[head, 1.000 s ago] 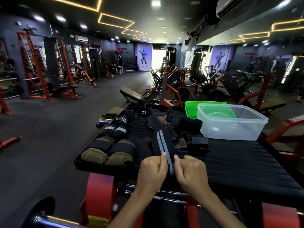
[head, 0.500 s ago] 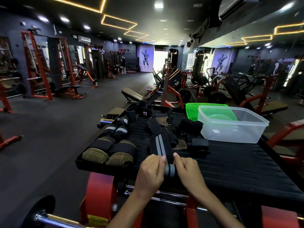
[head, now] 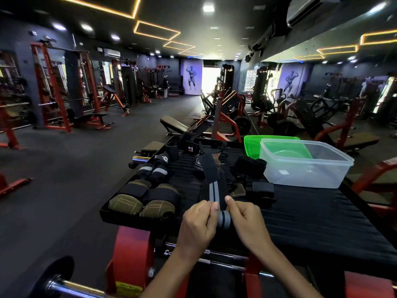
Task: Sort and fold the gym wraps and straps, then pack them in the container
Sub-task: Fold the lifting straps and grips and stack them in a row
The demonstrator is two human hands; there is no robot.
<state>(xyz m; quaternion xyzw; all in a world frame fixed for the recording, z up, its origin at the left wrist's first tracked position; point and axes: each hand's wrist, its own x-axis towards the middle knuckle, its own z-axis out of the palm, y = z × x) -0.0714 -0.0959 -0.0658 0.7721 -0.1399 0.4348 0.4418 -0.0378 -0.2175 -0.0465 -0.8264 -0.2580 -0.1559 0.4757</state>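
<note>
Thicker striped elastic wrap (head: 223, 218) roll

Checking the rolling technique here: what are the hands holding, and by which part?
Both hands, left hand and right hand, grip the striped wrist wrap at its rolled near end, one hand on each side of the roll.

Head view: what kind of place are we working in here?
A commercial gym, almost certainly: red squat racks along the wall, an incline bench, and bodybuilder posters at the far end.
</note>
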